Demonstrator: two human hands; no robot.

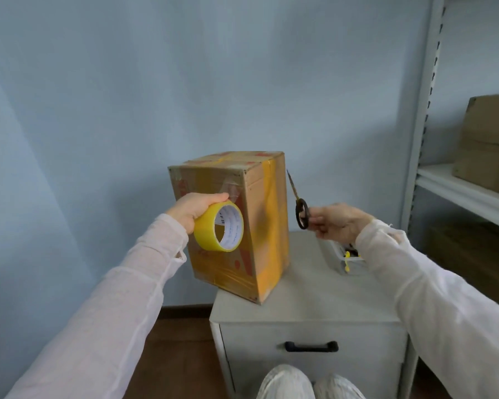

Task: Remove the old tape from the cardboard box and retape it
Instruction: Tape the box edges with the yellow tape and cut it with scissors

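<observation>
A cardboard box (267, 214) stands upright on a small white cabinet (308, 300), its faces covered in yellow and clear tape. My left hand (193, 207) grips a roll of yellow tape (218, 230) held against the box's left face; a clear strip runs from the roll up to the box's corner. My right hand (339, 223) holds dark scissors (299, 204) by a handle loop, blades pointing up just right of the box, apart from it.
A small clear container (347, 262) with yellow bits sits on the cabinet under my right wrist. The cabinet has a drawer with a black handle (311, 347). A metal shelf (467, 194) at right holds another cardboard box (490, 145). My knees show at the bottom.
</observation>
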